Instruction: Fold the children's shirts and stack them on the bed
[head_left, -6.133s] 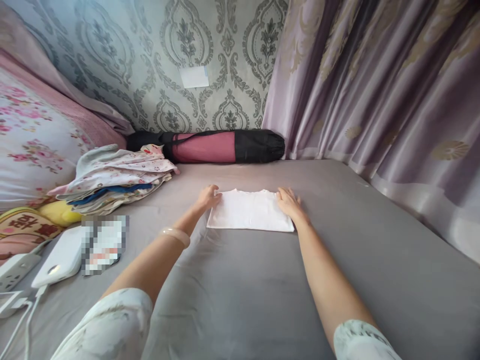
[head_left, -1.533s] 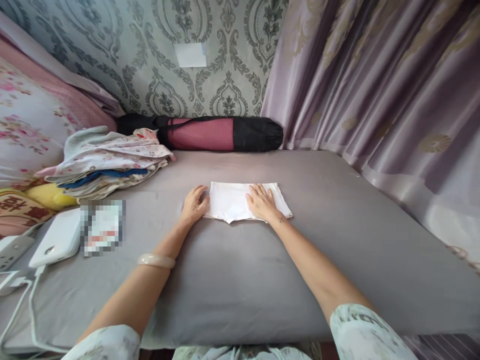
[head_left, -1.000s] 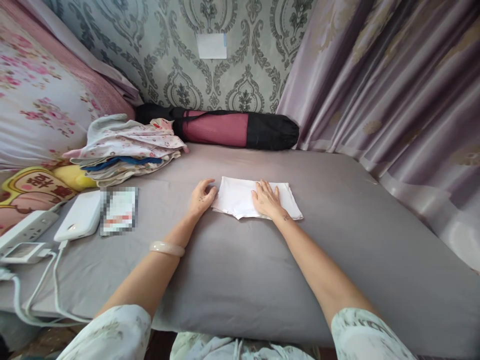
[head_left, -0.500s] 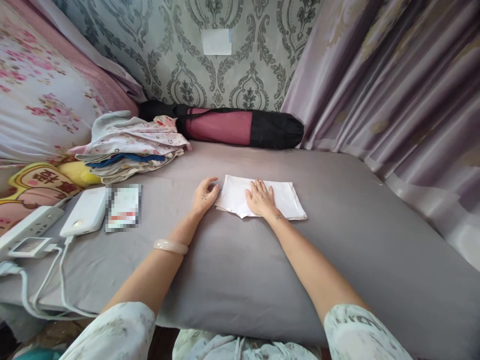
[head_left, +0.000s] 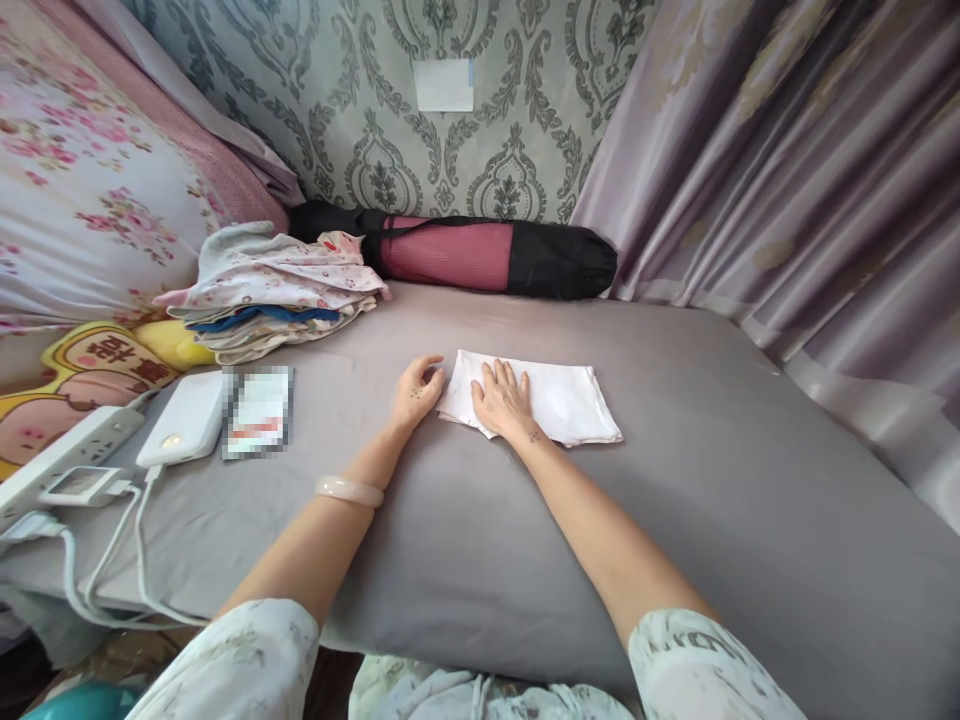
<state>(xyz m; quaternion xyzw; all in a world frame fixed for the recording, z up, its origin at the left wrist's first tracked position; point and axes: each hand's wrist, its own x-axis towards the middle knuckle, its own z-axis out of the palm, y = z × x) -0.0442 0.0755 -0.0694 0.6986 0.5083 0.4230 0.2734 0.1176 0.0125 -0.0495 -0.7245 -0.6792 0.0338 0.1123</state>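
A folded white cloth lies flat on the grey-covered surface in front of me. My right hand presses palm down on its left part, fingers spread. Just off the cloth's left edge, my left hand rests on its side with thumb and fingers apart and nothing between them. A pale bangle circles the left forearm.
At the back left sits a pile of folded clothes, with a pink and black rolled bag along the wall. A white power bank, a power strip, cables and a blurred packet lie on the left.
My right hand has slid left across the white cloth, from its middle toward its left part. The left hand stays beside the cloth's left edge. The whole view has shifted slightly.
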